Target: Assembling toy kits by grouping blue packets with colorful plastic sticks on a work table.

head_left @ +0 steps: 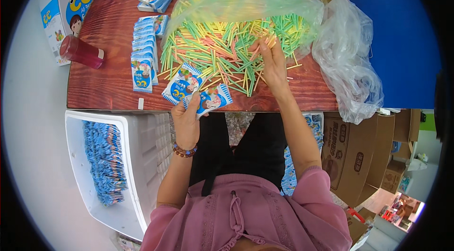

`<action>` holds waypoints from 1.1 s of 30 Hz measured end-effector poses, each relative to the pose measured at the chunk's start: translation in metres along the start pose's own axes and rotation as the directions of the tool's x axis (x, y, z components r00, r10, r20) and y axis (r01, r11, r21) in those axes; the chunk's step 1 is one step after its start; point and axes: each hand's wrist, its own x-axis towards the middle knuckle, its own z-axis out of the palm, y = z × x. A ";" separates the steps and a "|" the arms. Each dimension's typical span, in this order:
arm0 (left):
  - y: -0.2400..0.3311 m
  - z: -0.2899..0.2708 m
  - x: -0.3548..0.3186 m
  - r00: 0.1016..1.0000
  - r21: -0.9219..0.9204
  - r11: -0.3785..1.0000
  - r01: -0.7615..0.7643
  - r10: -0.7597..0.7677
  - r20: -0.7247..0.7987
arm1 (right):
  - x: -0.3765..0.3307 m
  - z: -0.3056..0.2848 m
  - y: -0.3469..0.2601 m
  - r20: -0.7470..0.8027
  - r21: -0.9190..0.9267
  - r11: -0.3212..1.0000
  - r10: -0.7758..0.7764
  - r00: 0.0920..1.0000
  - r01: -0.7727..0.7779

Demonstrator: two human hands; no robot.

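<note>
We take the heap of sticks (222, 51) as our landmark. At its near-left edge, our left hand (186, 119) pinches a blue-and-white packet (215, 98) between thumb and fingers; a second packet (183, 82) overlaps it, and we cannot tell whether the grip takes that one too. Over the heap's right part, the fingers of our right hand (273, 61) are pressed together on a small bunch of sticks (270, 41).

The thin sticks look brittle: squeezing hard might snap them, while a slack pinch could drop some. The translucent bag (246, 4), draped over the heap's far side, might sag and snag our right hand.

The sticks are slim, straight and matte, in yellow, green and pink. The packets are flat and glossy with striped ends; left of the heap, the reddish tabletop (113, 38) shows wavy wood grain.
</note>
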 end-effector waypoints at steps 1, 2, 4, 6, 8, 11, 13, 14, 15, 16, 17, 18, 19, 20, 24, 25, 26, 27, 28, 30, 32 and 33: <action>-0.002 -0.002 0.001 1.000 -0.007 1.000 -0.005 0.005 0.006 | -0.007 -0.002 0.005 0.005 -0.023 1.000 0.020 1.000 -0.020; -0.002 -0.001 0.002 1.000 -0.006 1.000 -0.002 0.003 0.010 | -0.014 -0.003 0.007 0.010 -0.045 0.998 0.040 0.999 -0.040; -0.002 -0.001 0.001 1.000 0.037 0.999 0.016 -0.016 -0.009 | -0.025 -0.001 0.006 0.010 -0.059 0.995 0.075 0.997 -0.074; 0.000 0.003 0.001 1.000 0.030 0.999 0.012 -0.012 -0.008 | -0.029 -0.001 0.011 0.039 0.043 0.998 0.053 0.998 -0.055; 0.000 0.004 0.000 1.000 0.023 1.000 0.009 -0.009 -0.002 | -0.030 0.002 0.013 0.033 0.048 0.997 0.055 0.998 -0.057; -0.001 0.001 0.002 1.000 0.034 0.999 0.011 -0.010 -0.011 | -0.031 0.005 0.020 0.038 0.034 0.999 0.014 0.999 -0.015; -0.002 -0.002 0.002 1.000 -0.008 1.000 -0.001 0.001 0.013 | -0.031 0.005 0.018 0.051 0.016 1.000 -0.023 0.998 0.022; -0.002 -0.003 0.001 1.000 -0.008 1.000 -0.002 0.002 0.011 | -0.032 0.003 0.017 0.098 -0.052 0.999 -0.005 0.995 0.010; -0.001 -0.002 0.001 1.000 0.008 1.000 0.004 -0.004 0.006 | -0.032 0.001 0.015 0.141 -0.121 0.993 0.015 0.990 0.002; 0.000 -0.001 0.001 1.000 0.024 1.000 0.010 -0.010 0.000 | -0.032 0.000 0.014 0.141 -0.122 0.993 0.014 0.990 0.003; 0.000 0.000 0.001 1.000 0.023 1.000 0.010 -0.010 0.000 | -0.033 0.000 0.014 0.090 -0.020 1.000 -0.005 0.996 0.007; 0.000 0.001 0.000 1.000 0.023 1.000 0.017 -0.016 -0.008 | -0.033 -0.001 0.013 0.038 0.082 0.997 -0.019 0.999 0.016; 0.000 0.002 0.000 1.000 0.023 0.999 0.024 -0.023 -0.017 | -0.031 -0.002 0.013 0.039 0.081 0.997 -0.019 0.999 0.016; -0.001 0.001 0.001 1.000 0.022 0.999 0.024 -0.023 -0.017 | -0.026 -0.003 0.014 -0.032 0.039 0.990 -0.132 0.991 0.133; 0.000 -0.003 0.001 1.000 0.002 1.000 0.016 -0.016 0.017 | -0.029 0.004 0.019 0.021 -0.073 0.984 -0.164 0.986 0.165; 0.000 -0.003 0.001 1.000 0.020 1.000 0.024 -0.024 0.002 | -0.032 0.004 0.021 0.058 -0.081 0.989 -0.116 0.992 0.120; 0.000 -0.002 0.003 1.000 0.019 1.000 0.024 -0.024 0.003 | -0.032 0.003 0.022 0.058 -0.081 0.989 -0.116 0.992 0.120; -0.001 -0.002 0.004 1.000 -0.009 1.000 0.022 -0.022 0.012 | -0.033 0.004 0.022 0.059 -0.004 0.997 -0.081 0.995 0.082; -0.001 -0.002 0.004 1.000 -0.037 0.999 0.022 -0.021 0.022 | -0.034 0.004 0.023 0.061 0.073 0.996 -0.046 0.997 0.042; 0.001 -0.003 0.003 0.999 -0.043 0.998 0.038 -0.038 0.006 | -0.034 0.004 0.022 0.039 0.095 0.995 -0.022 0.999 0.018; 0.002 -0.002 0.005 0.999 -0.049 0.997 0.054 -0.054 -0.004 | -0.032 0.001 0.019 -0.005 0.138 0.990 0.026 1.000 -0.025; 0.003 -0.001 0.005 0.998 -0.061 0.996 0.061 -0.061 0.001 | -0.031 -0.001 0.016 -0.004 0.140 0.990 0.026 1.000 -0.026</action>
